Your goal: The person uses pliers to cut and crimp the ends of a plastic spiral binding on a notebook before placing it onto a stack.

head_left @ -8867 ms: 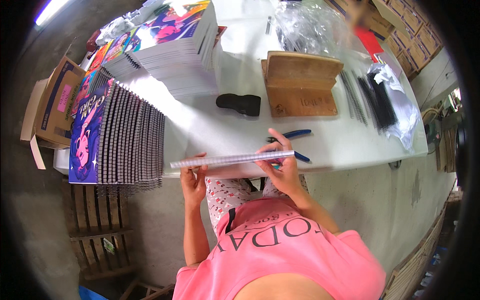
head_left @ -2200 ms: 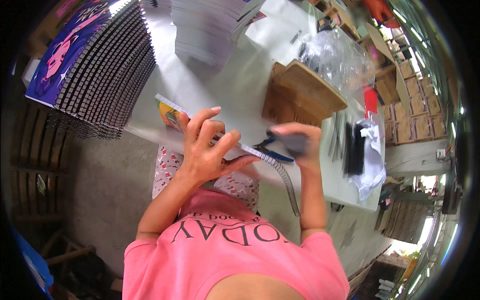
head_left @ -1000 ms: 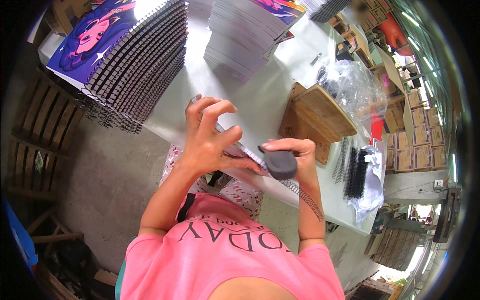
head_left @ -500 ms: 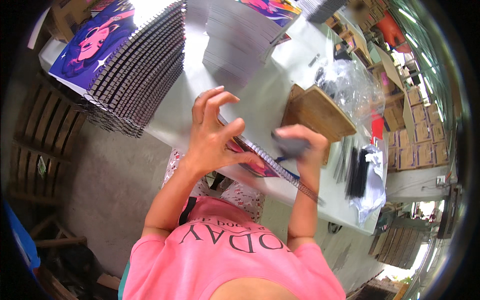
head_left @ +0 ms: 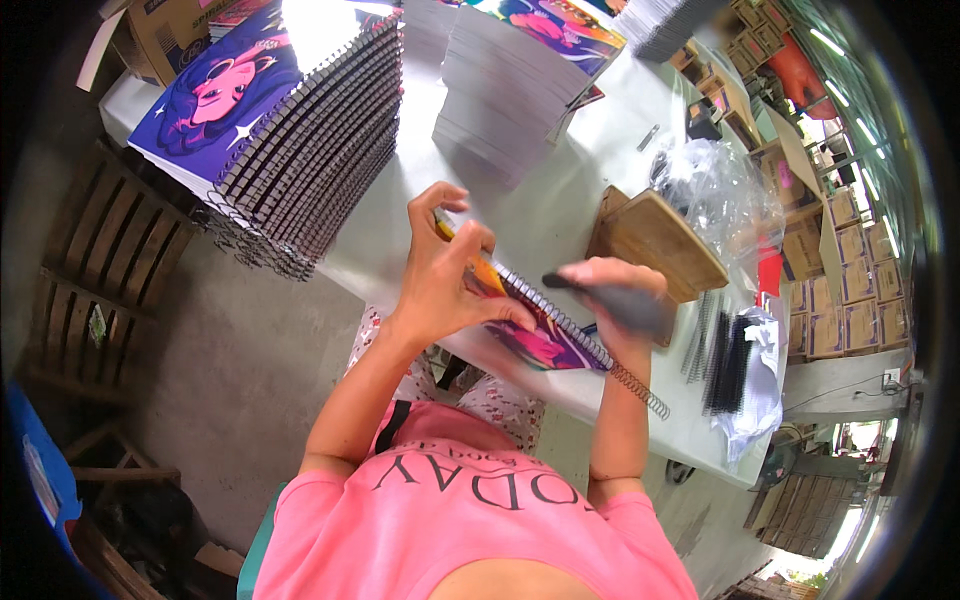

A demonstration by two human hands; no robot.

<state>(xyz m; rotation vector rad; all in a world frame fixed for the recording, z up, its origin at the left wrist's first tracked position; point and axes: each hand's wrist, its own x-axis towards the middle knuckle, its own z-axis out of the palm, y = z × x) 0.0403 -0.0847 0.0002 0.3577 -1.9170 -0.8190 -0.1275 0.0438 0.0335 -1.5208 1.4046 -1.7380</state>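
My left hand (head_left: 436, 282) grips a colourful-covered notebook (head_left: 543, 347) near its spine, thumb on the cover and fingers curled over the far side. A metal spiral coil (head_left: 560, 318) runs through the spine, and its loose end sticks out past the notebook's right corner towards my right forearm. Closed round a dark-handled tool (head_left: 622, 304), my right hand (head_left: 645, 278) is just beyond the coil. Motion blurs the tool, so its kind is unclear. I cannot tell whether it touches the coil.
Coil-bound notebooks (head_left: 310, 145) are piled at the table's left. Behind my hands stands a paper stack (head_left: 495, 100). A wooden block stand (head_left: 665, 240), clear plastic bag (head_left: 720, 185) and black coils (head_left: 728, 365) lie to the right. Cartons (head_left: 845, 290) are stacked beyond.
The notebook has tilted, so more of its cover shows. My right hand has turned, and the tool's dark handle now points left above the coil. The whole view has shifted slightly.
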